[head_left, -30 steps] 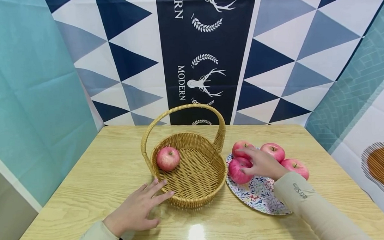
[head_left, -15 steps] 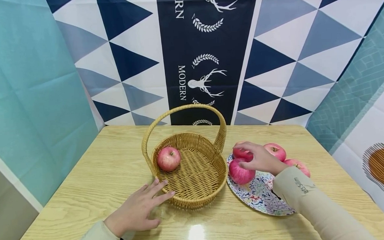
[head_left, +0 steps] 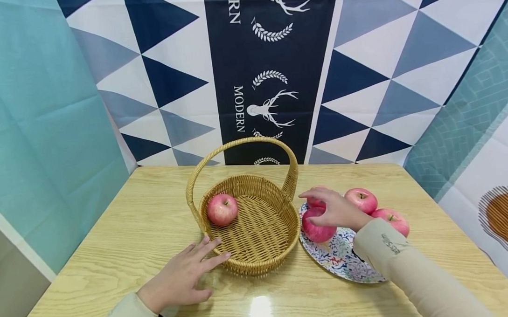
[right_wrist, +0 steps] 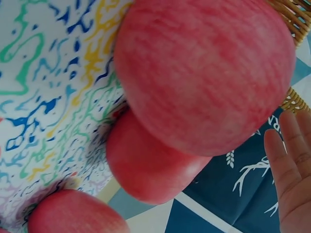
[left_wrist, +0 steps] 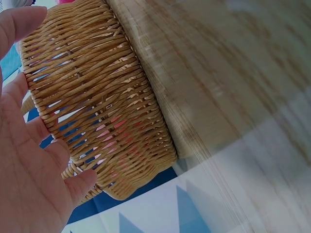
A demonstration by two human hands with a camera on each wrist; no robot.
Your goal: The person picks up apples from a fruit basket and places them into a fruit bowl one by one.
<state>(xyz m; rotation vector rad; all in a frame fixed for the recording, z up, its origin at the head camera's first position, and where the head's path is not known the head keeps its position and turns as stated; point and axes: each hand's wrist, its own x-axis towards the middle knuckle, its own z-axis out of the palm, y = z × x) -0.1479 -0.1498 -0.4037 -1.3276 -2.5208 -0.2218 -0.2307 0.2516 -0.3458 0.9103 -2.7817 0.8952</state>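
My left hand (head_left: 182,277) rests its straight, spread fingertips on the near-left rim of a round wicker basket (head_left: 258,268) with a tall handle. In the left wrist view, the fingers lie along the rim of the woven basket wall (left_wrist: 97,87). A red apple (head_left: 222,209) sits inside at the left. On the right, my right hand (head_left: 337,209) hovers over a near apple (head_left: 317,233), partly hiding another apple (head_left: 315,203) behind it. The right wrist view shows its extended fingers (right_wrist: 286,150) apart from the big near apple (right_wrist: 204,73).
A round plate (head_left: 346,265) with a colourful squiggle pattern lies right of the basket. Two more apples, one at the back (head_left: 361,200) and one at the right (head_left: 392,220), sit on its far side. Patterned cloth (head_left: 268,83) hangs behind the wooden table (head_left: 155,208).
My right hand has shifted slightly left over the near apple, its fingers reaching further past it. The left hand and the basket stay as they were.
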